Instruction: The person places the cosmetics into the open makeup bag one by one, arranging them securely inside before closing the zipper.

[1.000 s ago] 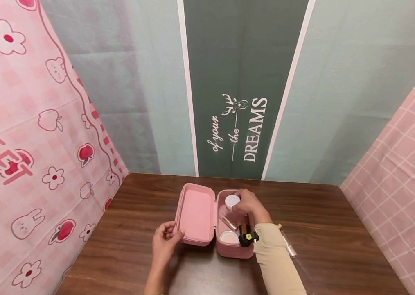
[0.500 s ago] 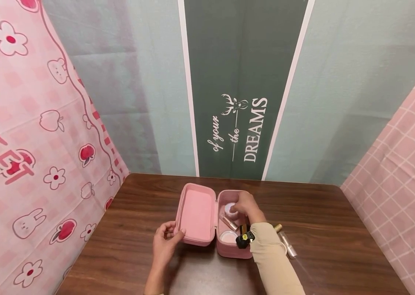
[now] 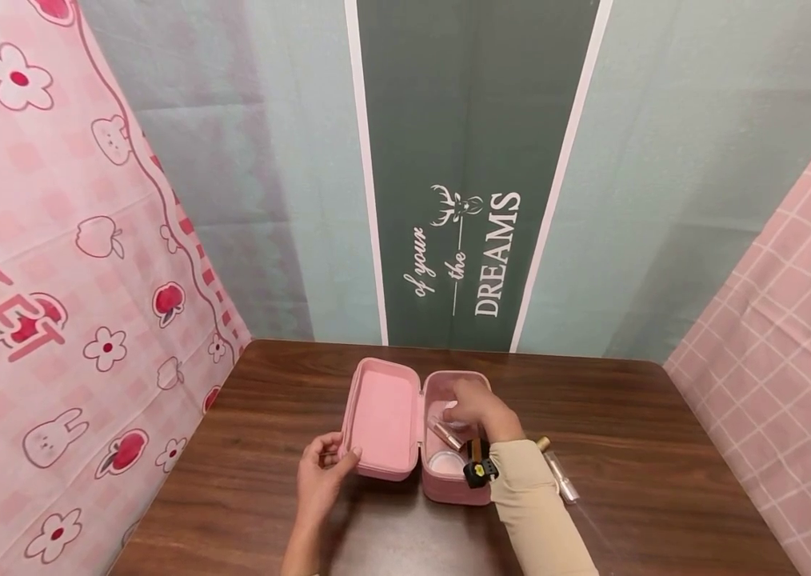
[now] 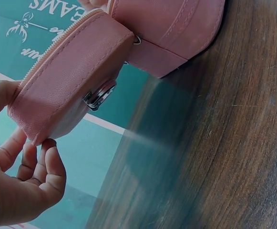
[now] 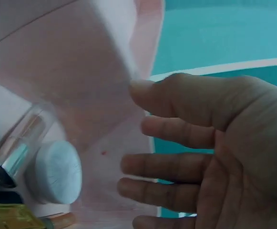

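Note:
A pink zippered makeup case (image 3: 457,490) stands on the table with its lid (image 3: 385,416) swung over to the left. My left hand (image 3: 322,474) pinches the lid's front left corner, thumb on the rim and fingers beneath, as the left wrist view shows. Inside the case reaches my right hand (image 3: 479,408), fingers extended and nothing between them. Just beside those fingertips lies a round white jar (image 5: 59,171), apart from them in the right wrist view. Near the jar are a clear lip gloss tube (image 5: 24,143) and a gold-and-black item (image 5: 12,217). A round compact (image 3: 446,462) is at the case's front.
Right of the case, partly behind the right sleeve (image 3: 538,496), a gold-capped item (image 3: 544,443) and a clear tube (image 3: 561,478) lie on the wooden table (image 3: 650,448). Fabric hangings (image 3: 290,184) stand behind the table and along both sides.
My right hand has lowered the round white jar into the case and let it go, its fingers now spread. My left hand keeps its hold on the lid.

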{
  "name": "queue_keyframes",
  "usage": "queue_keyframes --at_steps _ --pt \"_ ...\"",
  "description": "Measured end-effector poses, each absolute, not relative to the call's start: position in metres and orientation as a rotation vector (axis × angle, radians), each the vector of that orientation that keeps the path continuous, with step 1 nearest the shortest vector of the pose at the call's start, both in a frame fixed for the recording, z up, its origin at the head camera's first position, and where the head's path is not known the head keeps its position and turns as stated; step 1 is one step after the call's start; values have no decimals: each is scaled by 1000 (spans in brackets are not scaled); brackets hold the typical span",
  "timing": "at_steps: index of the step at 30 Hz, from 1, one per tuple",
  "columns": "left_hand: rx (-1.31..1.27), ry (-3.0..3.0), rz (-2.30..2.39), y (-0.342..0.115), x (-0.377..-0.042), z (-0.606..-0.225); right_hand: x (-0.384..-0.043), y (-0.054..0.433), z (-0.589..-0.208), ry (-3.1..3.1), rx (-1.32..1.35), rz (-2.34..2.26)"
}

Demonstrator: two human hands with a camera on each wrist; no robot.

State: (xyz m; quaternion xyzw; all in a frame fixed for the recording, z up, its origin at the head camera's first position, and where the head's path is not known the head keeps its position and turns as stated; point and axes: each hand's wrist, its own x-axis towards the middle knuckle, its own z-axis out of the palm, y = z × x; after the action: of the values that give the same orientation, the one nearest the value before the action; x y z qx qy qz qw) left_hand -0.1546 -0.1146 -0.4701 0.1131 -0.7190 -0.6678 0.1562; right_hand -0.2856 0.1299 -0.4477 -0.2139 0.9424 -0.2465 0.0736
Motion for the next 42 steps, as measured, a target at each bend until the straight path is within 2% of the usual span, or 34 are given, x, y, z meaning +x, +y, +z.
queue_keyframes --at_steps 9,20,34,42 --pt "323 -2069 -1908 -114 -154 -472 -278 132 -448 2755 -608 -847" --pt "285 -2046 -1858 -117 -166 -507 -244 147 -447 2871 -577 -789" --pt "296 -1967 -1731 -109 -164 -506 -208 166 -437 2938 -479 -841" --pt "299 -1996 -1711 -110 -162 -511 -189 187 -445 2930 -340 -891"
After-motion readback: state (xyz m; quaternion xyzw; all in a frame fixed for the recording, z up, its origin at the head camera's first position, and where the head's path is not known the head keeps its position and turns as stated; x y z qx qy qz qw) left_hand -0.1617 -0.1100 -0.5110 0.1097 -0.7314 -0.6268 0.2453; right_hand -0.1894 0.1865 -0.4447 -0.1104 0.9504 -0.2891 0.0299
